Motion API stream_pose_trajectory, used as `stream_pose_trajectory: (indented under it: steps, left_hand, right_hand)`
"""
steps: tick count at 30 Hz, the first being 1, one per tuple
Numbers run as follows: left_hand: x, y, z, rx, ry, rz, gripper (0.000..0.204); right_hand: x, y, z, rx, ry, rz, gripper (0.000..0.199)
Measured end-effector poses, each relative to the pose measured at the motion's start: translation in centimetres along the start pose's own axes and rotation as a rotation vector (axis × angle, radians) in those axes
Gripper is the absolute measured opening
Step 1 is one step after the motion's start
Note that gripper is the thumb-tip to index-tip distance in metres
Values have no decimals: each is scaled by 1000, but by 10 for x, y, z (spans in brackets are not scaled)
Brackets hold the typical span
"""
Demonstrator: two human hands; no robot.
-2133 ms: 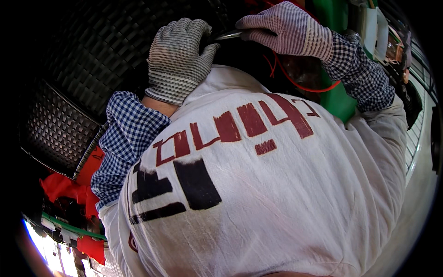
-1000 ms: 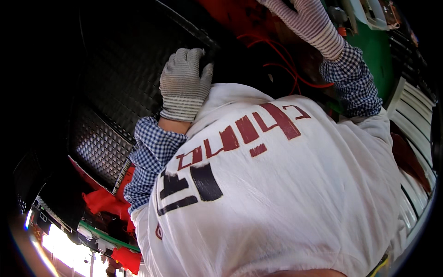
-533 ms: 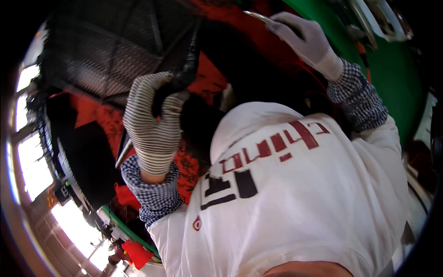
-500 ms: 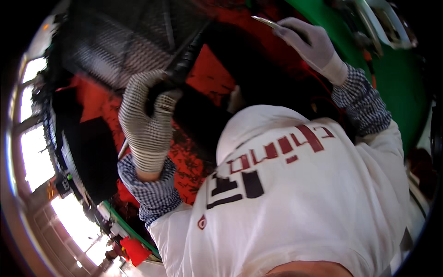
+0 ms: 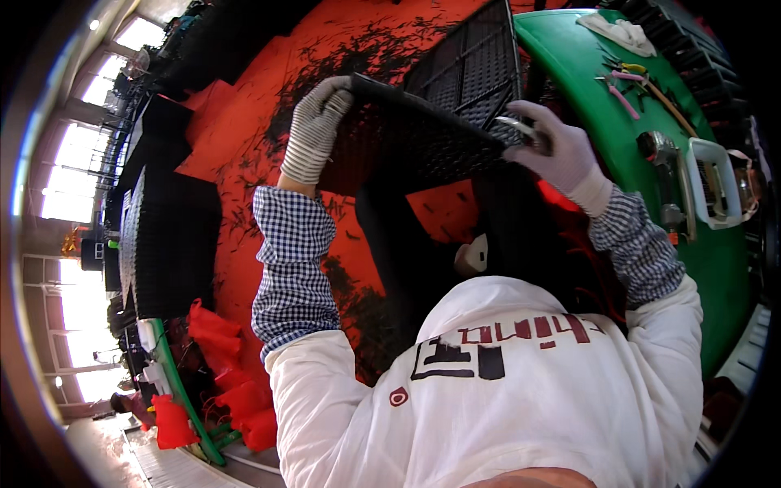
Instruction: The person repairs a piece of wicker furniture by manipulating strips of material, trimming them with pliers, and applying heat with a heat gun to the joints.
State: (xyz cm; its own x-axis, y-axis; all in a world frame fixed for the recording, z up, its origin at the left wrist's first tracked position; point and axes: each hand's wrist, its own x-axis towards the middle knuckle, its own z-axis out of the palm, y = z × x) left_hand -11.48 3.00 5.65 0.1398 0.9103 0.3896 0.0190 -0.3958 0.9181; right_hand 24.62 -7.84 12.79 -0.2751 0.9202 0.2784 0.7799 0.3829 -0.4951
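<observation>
1. The red floor (image 5: 244,146) fills the upper left, strewn with dark scraps.
2. The green table (image 5: 651,106) curves along your right, with small tools lying on it.
3. The black mesh panel (image 5: 423,138) hangs in front of you, lifted off the floor and tilted, spanning between your two hands.
4. Your left hand (image 5: 313,130), in a striped knit glove, curls its fingers over the panel's upper left edge.
5. Your right hand (image 5: 557,150), in a pale glove, pinches a small metal tool (image 5: 521,128) against the panel's right edge.
</observation>
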Motion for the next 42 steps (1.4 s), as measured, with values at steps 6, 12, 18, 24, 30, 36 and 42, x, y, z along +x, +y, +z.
stream_pose_trajectory:
  steps: [6,12,18,24,30,36,42]
  left_hand:
    - [-10,-26,-16,-245,39,-111,29]
    - [-31,-58,-18,-343,135,-108,30]
    - [-32,-34,-7,-493,248,-56,35]
    - [-37,-22,-9,-403,371,20,43]
    - [-35,-17,-6,-378,534,75,36]
    - [-32,-18,-1,-370,587,76,29]
    - [-26,-17,-2,-422,550,78,25]
  right_hand:
    - [33,17,39,-248,24,-244,51]
    - [52,6,43,-312,-73,-235,36]
    - [88,-10,19,-327,-86,-263,35]
    - [105,-37,15,-287,-82,-279,37]
    - [110,-52,18,-301,-65,-283,36]
    - [108,-54,17,-330,-73,-269,36]
    - [107,-54,16,-323,-63,-260,36]
